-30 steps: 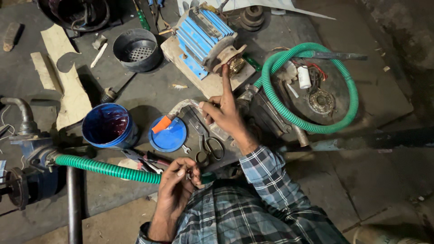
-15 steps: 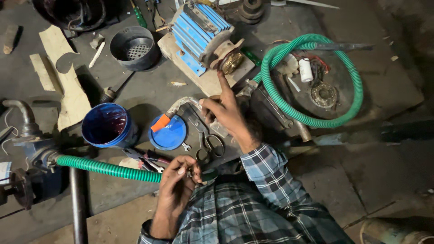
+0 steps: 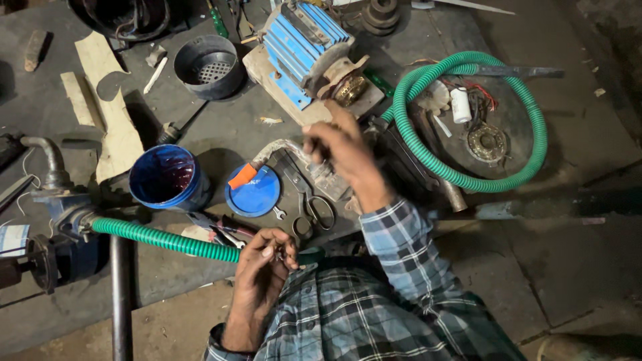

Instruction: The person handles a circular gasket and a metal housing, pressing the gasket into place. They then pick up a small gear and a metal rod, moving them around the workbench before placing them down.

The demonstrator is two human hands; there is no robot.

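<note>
A blue bucket (image 3: 167, 177) sits next to a round blue lid (image 3: 254, 194). A green hose (image 3: 468, 127) makes a big loop on the right. A gray strainer cup (image 3: 207, 65) is up top, w/ a blue motor (image 3: 301, 47) near it.

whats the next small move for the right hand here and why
Probably lower the right hand a little onto the tools below it. It hovers with fingers curled over the scissors and the small spanner, beside the blue lid, and what it grips, if anything, can't be made out. The left hand already pinches a small part I can't identify.
</note>
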